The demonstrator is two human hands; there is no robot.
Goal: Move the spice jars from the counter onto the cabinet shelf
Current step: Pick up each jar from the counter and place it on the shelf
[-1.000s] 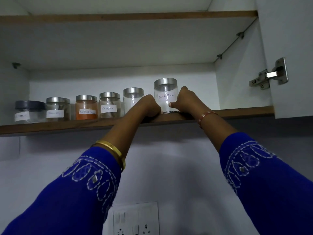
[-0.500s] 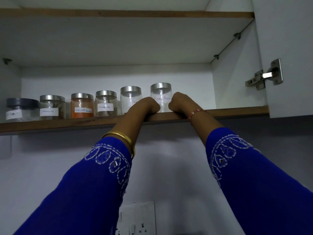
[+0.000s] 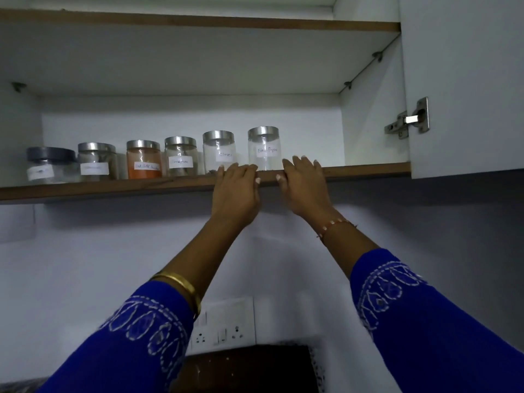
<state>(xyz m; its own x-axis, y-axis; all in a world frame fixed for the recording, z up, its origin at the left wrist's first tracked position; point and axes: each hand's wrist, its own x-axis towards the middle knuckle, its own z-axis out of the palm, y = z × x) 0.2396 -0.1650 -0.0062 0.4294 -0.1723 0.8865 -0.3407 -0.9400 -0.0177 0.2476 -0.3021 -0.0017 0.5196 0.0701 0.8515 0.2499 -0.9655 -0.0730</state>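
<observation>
- Six spice jars stand in a row on the cabinet shelf, running from 9 o'clock toward the middle of the view.
- The black pepper jar is the rightmost – clear, steel-lidded, upright, its white label facing out, just behind the shelf's front edge.
- At its 9 o'clock, just beside it, stands a second clear jar with dark bits at the bottom; its label is too blurred to read.
- Further toward 9 o'clock: a jar of brown pieces, an orange-powder jar, another steel-lidded jar, and a dark-lidded jar at the far end.
- The left hand is raised before the shelf edge with fingers straight and relaxed, fingertips at the lip, holding nothing.
- The right hand is likewise loose, fingers extended over the edge at the 5 o'clock side of the black pepper jar – whether it touches the jar cannot be told.
- Both arms wear blue embroidered sleeves.
- A metal hinge sits on the cabinet door at 3 o'clock.
- A white switch panel is on the wall at 6 o'clock.
</observation>
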